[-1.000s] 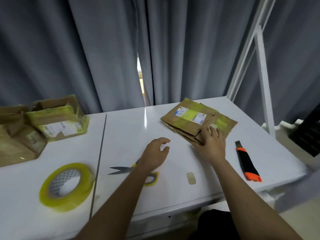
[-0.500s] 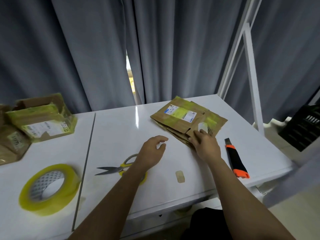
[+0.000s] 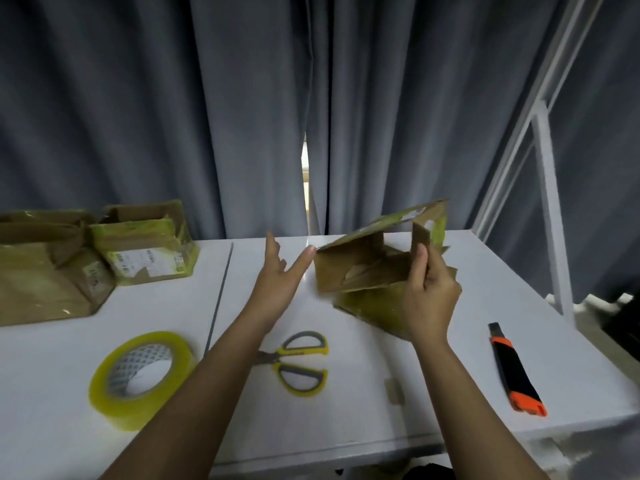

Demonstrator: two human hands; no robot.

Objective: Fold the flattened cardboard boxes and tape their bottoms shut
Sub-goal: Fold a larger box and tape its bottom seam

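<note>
While right hand (image 3: 429,292) pinches half-opened brown cardboard box (image 3: 363,268), flat-fingered left hand (image 3: 280,271) should square its opposite corner.

On the table (image 3: 363,420), the tape roll (image 3: 140,377) lies near left, with the scissors (image 3: 298,362) to its right, near the middle. The knife (image 3: 516,370) lies near right. A small tape scrap (image 3: 394,391) sits between scissors and knife. Folded boxes (image 3: 86,261) stand far left. A box (image 3: 374,261) is held above the table right of centre, the right hand (image 3: 429,296) on its right side, the left hand (image 3: 280,271) just left of it. Flat boxes (image 3: 374,306) lie beneath it. Curtains (image 3: 207,98) hang behind the table; a frame (image 3: 550,209) stands far right.
</note>
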